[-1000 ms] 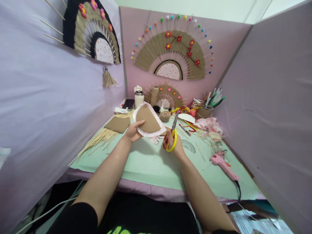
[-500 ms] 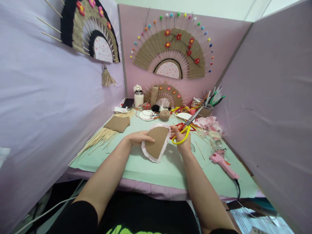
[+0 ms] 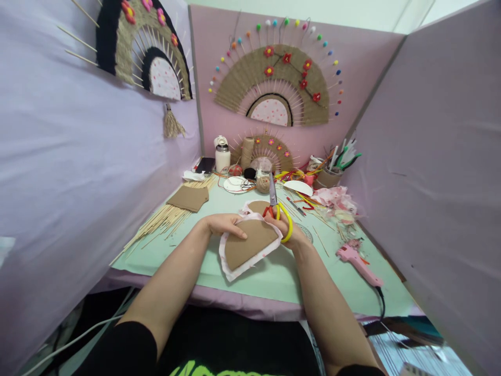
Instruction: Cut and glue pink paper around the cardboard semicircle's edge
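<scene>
My left hand [image 3: 226, 225] grips a half-round piece of brown cardboard [image 3: 250, 243] by its left side, thumb on top. A border of white fabric with pink dots [image 3: 238, 272] sticks out around the cardboard. My right hand [image 3: 282, 224] is closed on a pair of scissors [image 3: 287, 222] with yellow and red handles, blades pointing up and away from the cardboard. Its fingers also meet the fabric border at the right corner. Just behind lies a second brown cardboard piece [image 3: 259, 207] with fabric at its edge, partly hidden.
Thin wooden sticks [image 3: 156, 224] lie at left beneath a cardboard piece [image 3: 188, 199]. A pink glue gun [image 3: 360, 265] rests at right, its cord over the edge. A twine ball [image 3: 263, 184], a white bottle [image 3: 223, 156] and fabric scraps [image 3: 334, 201] stand farther back.
The fabric-backed cardboard has come down toward me and been turned, so its straight edge now faces the lower right. The scissors swung right, then back left to the cardboard's corner.
</scene>
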### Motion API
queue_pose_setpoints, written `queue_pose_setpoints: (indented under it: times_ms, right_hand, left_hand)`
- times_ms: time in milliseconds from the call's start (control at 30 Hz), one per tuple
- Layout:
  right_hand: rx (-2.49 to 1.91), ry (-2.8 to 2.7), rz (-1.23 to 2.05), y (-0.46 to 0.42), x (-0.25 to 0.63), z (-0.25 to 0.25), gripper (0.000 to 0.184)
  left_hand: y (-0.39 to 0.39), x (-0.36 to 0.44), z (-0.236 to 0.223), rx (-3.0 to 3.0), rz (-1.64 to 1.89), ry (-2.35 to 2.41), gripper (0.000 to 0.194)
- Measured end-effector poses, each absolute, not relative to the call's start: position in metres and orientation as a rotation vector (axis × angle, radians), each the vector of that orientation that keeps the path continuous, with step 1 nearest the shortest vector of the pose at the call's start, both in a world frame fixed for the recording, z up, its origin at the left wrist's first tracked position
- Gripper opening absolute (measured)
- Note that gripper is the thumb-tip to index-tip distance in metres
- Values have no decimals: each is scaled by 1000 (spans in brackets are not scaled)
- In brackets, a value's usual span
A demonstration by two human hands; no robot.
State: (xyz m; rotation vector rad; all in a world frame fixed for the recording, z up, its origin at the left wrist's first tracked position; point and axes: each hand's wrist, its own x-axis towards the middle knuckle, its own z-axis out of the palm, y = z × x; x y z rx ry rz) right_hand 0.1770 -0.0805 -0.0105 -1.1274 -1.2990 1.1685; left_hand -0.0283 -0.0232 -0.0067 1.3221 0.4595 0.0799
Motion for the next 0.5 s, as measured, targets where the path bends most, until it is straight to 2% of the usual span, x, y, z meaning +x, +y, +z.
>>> queue_pose_setpoints:
  times_ms: [133, 500]
  right_hand:
    - [-1051, -1353, 1263, -77, 183, -14, 39]
    - [-1174, -1485, 1334, -81, 183, -10, 35]
  left_hand:
    - [-22, -28, -7, 1364, 82, 507, 23]
    - [-21, -26, -5, 1437, 56, 648, 26]
